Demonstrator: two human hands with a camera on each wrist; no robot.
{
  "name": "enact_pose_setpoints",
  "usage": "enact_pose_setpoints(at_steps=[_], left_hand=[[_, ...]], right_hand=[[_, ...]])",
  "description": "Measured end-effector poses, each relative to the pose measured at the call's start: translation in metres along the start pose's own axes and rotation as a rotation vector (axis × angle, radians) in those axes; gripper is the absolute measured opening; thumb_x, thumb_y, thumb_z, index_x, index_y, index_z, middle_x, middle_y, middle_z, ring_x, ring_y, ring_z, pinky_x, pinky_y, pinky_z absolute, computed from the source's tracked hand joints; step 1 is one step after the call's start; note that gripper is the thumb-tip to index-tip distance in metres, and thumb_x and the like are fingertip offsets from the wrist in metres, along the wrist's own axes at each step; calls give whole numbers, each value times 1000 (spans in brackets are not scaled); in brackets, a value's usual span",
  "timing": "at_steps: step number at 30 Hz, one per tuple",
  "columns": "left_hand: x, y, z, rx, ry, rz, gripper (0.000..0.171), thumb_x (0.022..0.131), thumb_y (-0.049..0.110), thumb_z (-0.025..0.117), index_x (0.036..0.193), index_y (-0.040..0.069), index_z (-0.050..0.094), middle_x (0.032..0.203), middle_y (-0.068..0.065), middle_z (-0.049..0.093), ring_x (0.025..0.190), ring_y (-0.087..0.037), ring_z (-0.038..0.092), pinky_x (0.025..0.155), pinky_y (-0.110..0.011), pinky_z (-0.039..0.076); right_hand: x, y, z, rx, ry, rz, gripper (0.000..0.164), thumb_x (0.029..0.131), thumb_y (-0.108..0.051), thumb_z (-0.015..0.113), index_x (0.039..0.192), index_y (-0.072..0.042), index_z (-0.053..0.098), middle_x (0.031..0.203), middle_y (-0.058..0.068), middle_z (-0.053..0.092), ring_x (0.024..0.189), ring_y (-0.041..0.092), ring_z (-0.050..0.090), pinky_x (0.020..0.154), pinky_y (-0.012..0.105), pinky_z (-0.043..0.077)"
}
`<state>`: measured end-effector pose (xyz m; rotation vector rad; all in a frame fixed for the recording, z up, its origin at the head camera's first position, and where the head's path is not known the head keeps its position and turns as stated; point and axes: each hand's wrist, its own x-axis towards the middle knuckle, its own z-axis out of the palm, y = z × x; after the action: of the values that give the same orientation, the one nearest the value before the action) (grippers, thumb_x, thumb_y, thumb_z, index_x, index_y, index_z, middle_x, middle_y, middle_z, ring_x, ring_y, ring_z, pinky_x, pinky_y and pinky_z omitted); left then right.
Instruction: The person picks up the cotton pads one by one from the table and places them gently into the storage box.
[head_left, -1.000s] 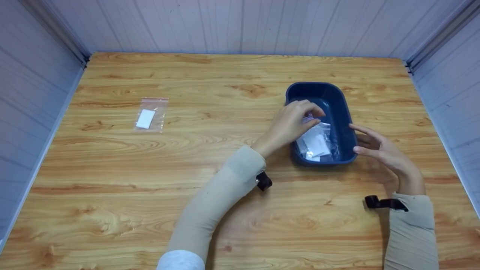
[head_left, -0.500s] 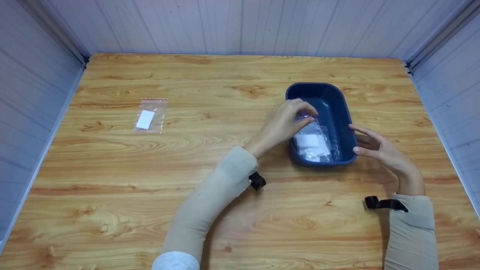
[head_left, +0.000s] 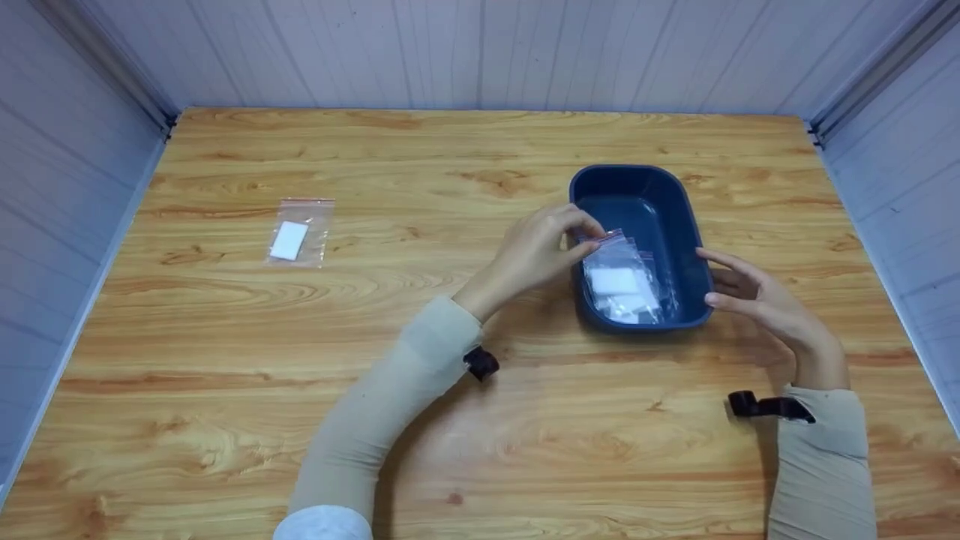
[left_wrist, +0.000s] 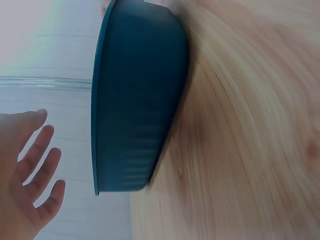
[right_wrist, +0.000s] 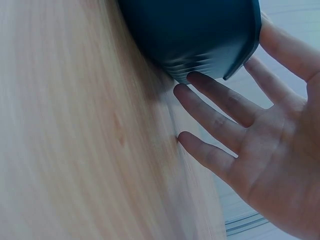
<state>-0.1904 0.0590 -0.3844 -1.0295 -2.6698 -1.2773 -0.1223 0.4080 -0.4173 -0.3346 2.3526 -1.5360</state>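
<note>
A dark blue plastic bin [head_left: 675, 270] stands on the right half of the wooden table. Several clear zip bags [head_left: 616, 281] with white pieces inside lie overlapping in its near left part. Over the bin's left rim is my left hand [head_left: 534, 244], its thumb and index finger apart beside the tops of the bags; the left wrist view shows the relaxed fingers [left_wrist: 42, 177] holding nothing. At the bin's right side, the fingertips and thumb of my right hand [head_left: 776, 304] touch the wall and rim with fairly straight fingers.
A single zip bag [head_left: 291, 241] with a white piece inside lies flat on the left of the wooden table [head_left: 420, 202]. Pale panels [head_left: 450, 56] rise behind the table and along both sides. Each sleeve carries a black wrist camera [head_left: 481, 364].
My left hand has drawn back to the left, from over the bin's middle to its left rim. A bag now lies uncovered on top of the others. The right hand has stayed in place.
</note>
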Motion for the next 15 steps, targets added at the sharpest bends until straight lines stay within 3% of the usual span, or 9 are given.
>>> enact_pose_setpoints(at_steps=[8, 15], left_hand=[[-14, -12, -19, -1, -67, 3, 17, 97, 25, 66, 110, 16, 73, 110, 6, 68, 101, -10, 60, 87, -22, 45], [-23, -22, -29, 1, -72, 12, 17, 98, 27, 65, 109, 16, 72, 110, 7, 68, 101, -12, 61, 88, -24, 46]], right_hand=[[0, 0, 1, 12, -2, -11, 60, 100, -2, 56, 155, -11, 33, 147, 5, 44, 123, 7, 51, 92, 20, 48], [0, 0, 0, -5, -1, -17, 60, 100, -3, 56, 155, -12, 33, 152, 12, 39, 124, 5, 50, 93, 18, 47]])
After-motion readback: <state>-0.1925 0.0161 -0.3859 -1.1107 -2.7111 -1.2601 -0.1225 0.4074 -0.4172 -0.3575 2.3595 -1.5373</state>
